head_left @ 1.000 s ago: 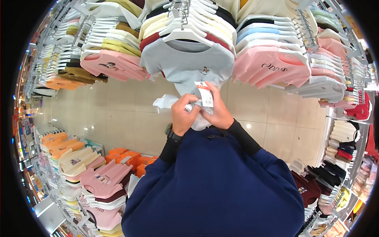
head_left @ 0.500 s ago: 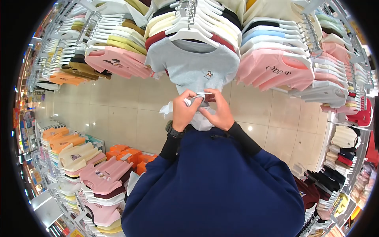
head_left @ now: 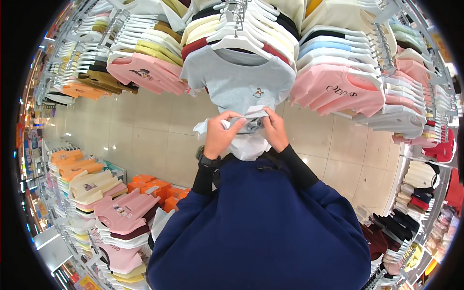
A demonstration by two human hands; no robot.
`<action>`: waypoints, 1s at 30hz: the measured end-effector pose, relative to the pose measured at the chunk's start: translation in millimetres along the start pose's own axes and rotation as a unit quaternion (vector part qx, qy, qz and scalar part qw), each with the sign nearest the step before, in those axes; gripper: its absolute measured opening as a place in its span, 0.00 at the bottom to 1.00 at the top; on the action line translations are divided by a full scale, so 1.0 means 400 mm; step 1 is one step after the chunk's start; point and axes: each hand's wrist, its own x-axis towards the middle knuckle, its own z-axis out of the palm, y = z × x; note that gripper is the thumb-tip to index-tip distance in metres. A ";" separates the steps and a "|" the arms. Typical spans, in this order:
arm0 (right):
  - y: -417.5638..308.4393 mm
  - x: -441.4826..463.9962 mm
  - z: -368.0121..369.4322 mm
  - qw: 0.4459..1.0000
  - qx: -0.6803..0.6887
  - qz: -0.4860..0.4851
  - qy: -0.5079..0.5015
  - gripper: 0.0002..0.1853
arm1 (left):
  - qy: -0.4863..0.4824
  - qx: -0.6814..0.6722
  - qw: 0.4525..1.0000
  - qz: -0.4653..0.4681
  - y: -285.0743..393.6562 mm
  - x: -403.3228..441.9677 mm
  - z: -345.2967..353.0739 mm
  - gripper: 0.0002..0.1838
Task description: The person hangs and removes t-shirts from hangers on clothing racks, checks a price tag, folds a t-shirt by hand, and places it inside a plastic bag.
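Your left hand (head_left: 218, 136) has its grip clamped on the left side of the pale grey-and-white bundle (head_left: 249, 146); your right hand (head_left: 276, 131) pinches its upper right edge. Bundle's just below the grey shirt (head_left: 237, 72) at the rack's (head_left: 236, 10) near end, can't tell if touching.

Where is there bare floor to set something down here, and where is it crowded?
Bare floor tiles show left of the left hand, bordered by orange boxes, and right of the right hand, bordered by a pink shirt. Hanging shirts crowd the space ahead.
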 end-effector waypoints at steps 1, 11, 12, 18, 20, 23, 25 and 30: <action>-0.004 0.003 -0.006 0.999 0.033 0.011 -0.020 0.10 | 0.005 -0.005 1.000 0.012 -0.005 0.004 -0.012 0.08; -0.065 -0.001 -0.048 0.978 0.110 0.092 -0.150 0.12 | 0.023 -0.059 0.998 -0.006 -0.026 0.006 -0.012 0.09; -0.064 -0.003 -0.048 0.979 0.099 0.095 -0.152 0.12 | 0.029 -0.063 0.998 -0.009 -0.027 0.008 -0.009 0.09; -0.058 -0.017 -0.043 0.987 0.036 0.070 -0.138 0.09 | -0.049 0.046 0.997 0.047 0.008 0.001 -0.024 0.13; -0.064 -0.023 -0.046 0.991 -0.021 0.056 -0.119 0.09 | -0.056 0.059 0.995 0.051 0.014 -0.002 -0.022 0.15; -0.118 -0.033 -0.037 0.988 -0.113 0.015 -0.102 0.09 | -0.057 0.082 0.994 0.052 0.017 -0.005 -0.017 0.16; -0.132 -0.033 -0.035 0.985 -0.140 -0.004 -0.102 0.09 | -0.048 0.095 0.993 0.060 0.014 -0.005 -0.017 0.14; -0.107 -0.022 -0.034 0.983 -0.144 -0.075 -0.085 0.07 | -0.035 0.100 0.991 0.077 -0.015 -0.007 -0.018 0.09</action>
